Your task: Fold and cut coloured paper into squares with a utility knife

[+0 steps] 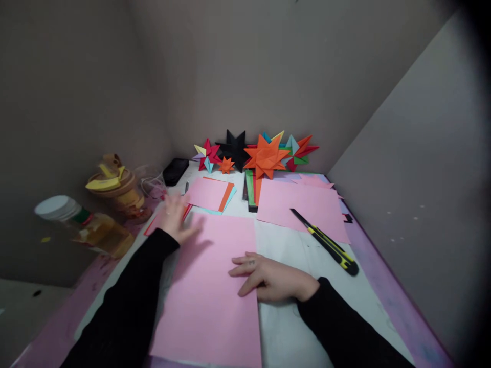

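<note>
A large pink paper sheet [215, 317] lies flat in front of me. My right hand [268, 276] rests on its right edge, fingers spread over the paper. Above the sheet's upper left corner is my left hand [176, 220], fingers apart and somewhat blurred, with a shadow on the paper below; whether it touches anything I cannot tell. Beyond it lies a small stack of paper with a pink piece [205, 193] on top and orange and light blue edges showing. A black and yellow utility knife [326, 243] lies to the right, partly on another pink sheet [295, 197].
Folded paper stars, among them an orange star [266, 155] and a black star [233, 148], lean against the back wall. Coloured paper strips [251, 189] lie below them. At the left stand a white-capped bottle [103, 232] and a lidded cup [126, 197], near a black object [175, 171].
</note>
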{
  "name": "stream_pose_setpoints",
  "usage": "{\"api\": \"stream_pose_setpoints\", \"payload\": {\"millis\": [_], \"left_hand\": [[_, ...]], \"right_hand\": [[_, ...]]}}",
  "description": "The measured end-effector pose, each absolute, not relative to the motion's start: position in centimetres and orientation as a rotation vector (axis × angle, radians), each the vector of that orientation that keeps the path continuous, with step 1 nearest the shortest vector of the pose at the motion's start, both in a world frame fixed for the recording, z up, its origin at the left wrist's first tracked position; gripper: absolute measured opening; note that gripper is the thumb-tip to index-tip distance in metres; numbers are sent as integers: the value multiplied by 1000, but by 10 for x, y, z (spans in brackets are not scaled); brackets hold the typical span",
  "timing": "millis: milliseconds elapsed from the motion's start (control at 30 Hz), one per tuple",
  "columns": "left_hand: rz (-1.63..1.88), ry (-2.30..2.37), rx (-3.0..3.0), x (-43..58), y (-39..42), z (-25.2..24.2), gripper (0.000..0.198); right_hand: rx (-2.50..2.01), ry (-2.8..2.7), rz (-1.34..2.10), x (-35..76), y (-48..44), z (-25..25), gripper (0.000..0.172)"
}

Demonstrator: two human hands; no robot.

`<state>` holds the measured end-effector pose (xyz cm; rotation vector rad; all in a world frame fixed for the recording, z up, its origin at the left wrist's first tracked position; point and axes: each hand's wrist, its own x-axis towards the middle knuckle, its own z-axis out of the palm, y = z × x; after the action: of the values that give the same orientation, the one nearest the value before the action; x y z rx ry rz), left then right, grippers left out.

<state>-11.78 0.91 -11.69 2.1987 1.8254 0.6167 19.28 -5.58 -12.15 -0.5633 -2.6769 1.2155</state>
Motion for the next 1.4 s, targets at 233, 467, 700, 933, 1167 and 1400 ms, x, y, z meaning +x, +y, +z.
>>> {"api": "stream_pose_setpoints", "payload": {"millis": [233,467,700,933,1167,1400], "left_hand": [[120,1861,2326,-83,-2,-130,98],[92,1661,2303,-92,2,-143,103],[73,1605,2311,-89,0,-141,104],[299,1611,2257,-94,7,-149,94],[1173,1564,1652,-118,23,-146,50],[1129,1327,647,-120,16,-111,44]], "right_hand": [[-577,-2659,1226,193,-55,-120,41],[-573,-2660,1221,192,-55,-120,39],[-563,-2655,1232,192,-55,-120,41],[-588,-2677,1162,190,-60,-115,44],[-663,-2506,1090,186,-64,-121,43],[-1288,-1372,707,224,-45,-142,44]]}}
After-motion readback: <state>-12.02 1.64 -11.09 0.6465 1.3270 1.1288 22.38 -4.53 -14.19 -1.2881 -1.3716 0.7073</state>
